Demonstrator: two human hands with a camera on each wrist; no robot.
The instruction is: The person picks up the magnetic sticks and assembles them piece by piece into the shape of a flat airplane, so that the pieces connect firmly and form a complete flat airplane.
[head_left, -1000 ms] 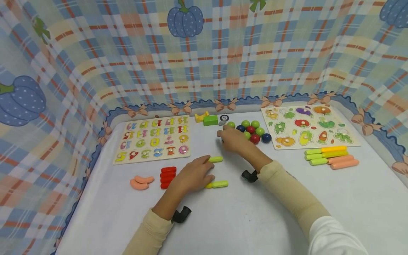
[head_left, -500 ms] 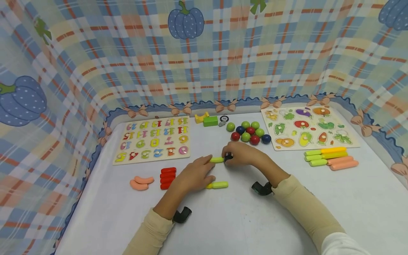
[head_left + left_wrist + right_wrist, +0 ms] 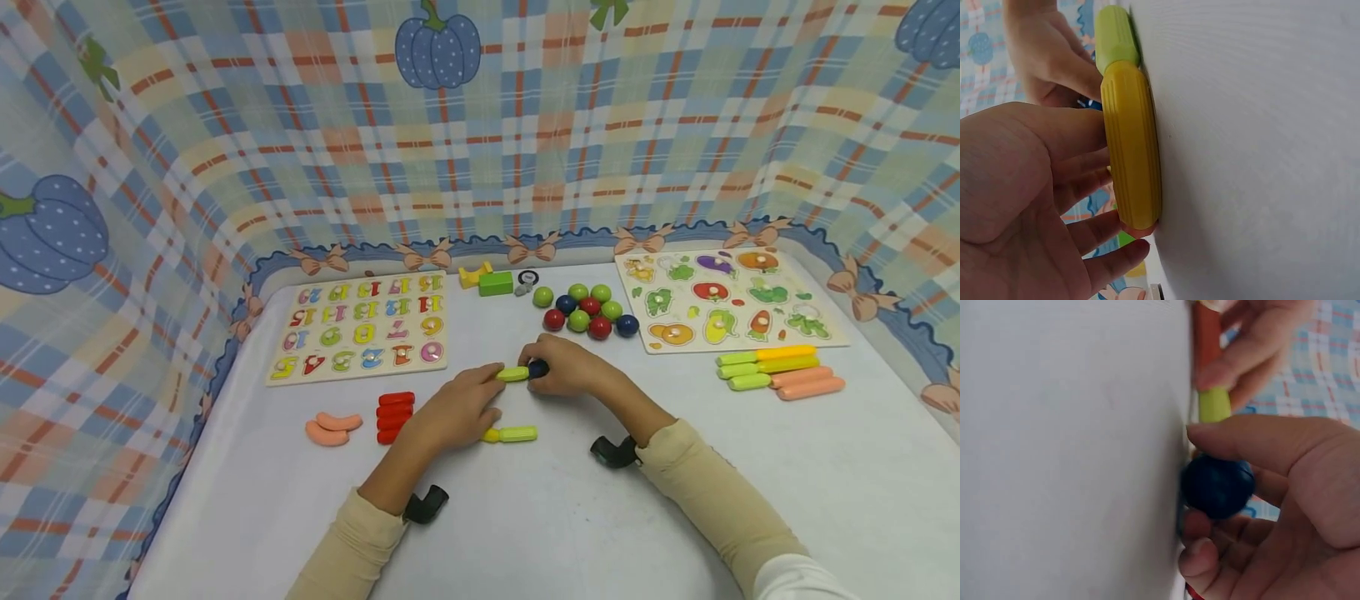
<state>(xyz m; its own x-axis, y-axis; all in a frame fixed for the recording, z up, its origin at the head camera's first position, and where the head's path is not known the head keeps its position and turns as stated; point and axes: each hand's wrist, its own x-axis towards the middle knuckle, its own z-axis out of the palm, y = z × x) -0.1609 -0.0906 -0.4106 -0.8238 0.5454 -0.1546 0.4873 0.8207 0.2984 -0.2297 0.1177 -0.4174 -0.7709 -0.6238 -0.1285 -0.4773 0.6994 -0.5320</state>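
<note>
My right hand [image 3: 566, 367] pinches a dark blue ball [image 3: 1219, 485] between thumb and fingers, low at the table surface. The ball is beside the light green end of a toy stick [image 3: 513, 374]. My left hand [image 3: 453, 408] lies over two sticks with light green ends, its fingers fairly straight and spread. In the left wrist view, its thumb touches the nearer, yellow ribbed stick [image 3: 1132, 147]. The right wrist view shows its fingers at the farther stick, which has an orange-red body [image 3: 1207, 334]. From the head view, the left hand hides most of both sticks.
Several red sticks [image 3: 395, 417] and pink curved pieces [image 3: 330, 431] lie left. A number puzzle board [image 3: 360, 327] stands back left, a vegetable board [image 3: 731, 300] back right. Green blocks [image 3: 495, 284], red, green and blue balls [image 3: 590, 307], and more green-ended sticks [image 3: 780, 367] lie about.
My right hand has come from the ball group toward the front, carrying the dark blue ball to the farther stick's green end. The left hand has stayed nearly still.
</note>
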